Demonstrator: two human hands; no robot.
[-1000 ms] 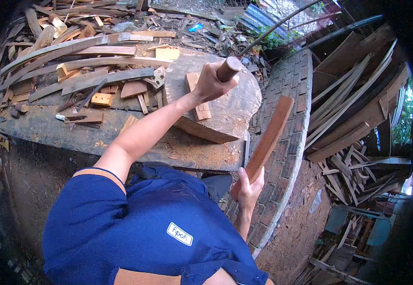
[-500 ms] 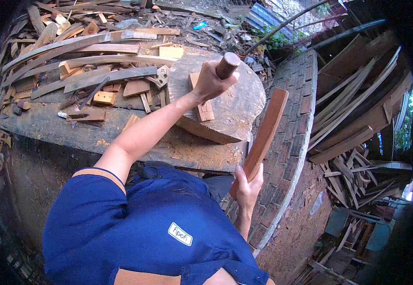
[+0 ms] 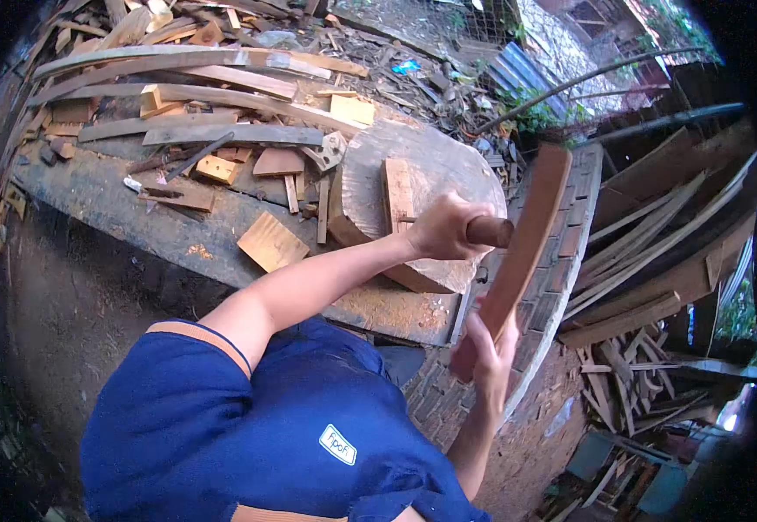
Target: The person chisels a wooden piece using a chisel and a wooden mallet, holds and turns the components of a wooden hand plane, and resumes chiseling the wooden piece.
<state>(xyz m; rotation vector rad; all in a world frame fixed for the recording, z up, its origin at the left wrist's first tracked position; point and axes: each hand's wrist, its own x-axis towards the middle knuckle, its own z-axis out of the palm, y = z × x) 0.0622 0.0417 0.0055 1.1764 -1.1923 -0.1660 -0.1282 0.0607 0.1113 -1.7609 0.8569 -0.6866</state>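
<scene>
My left hand [image 3: 450,228] is wrapped around the round wooden handle [image 3: 491,231] of what looks like a chisel. A thin shaft shows on the far side of that fist, against a small wooden block [image 3: 397,181]; the cutting end is too small to make out. The block lies on a thick round wood slab [image 3: 448,157]. My right hand [image 3: 493,341] grips the lower end of a long flat wooden bat [image 3: 530,230], held upright and tilted. The bat's middle is close beside the handle's butt end; whether they touch I cannot tell.
Left of the slab, a bench [image 3: 91,187] carries curved strips [image 3: 230,135], a square wood piece [image 3: 272,244], a yellowish block [image 3: 217,169] and shavings. To the right runs a low brick wall [image 3: 583,200], with stacked planks [image 3: 648,235] and scrap wood [image 3: 635,383] beyond.
My left hand has come down and right, laying the handle over toward the bat with its shaft at the block. The bat has shifted right. The view has turned slightly.
</scene>
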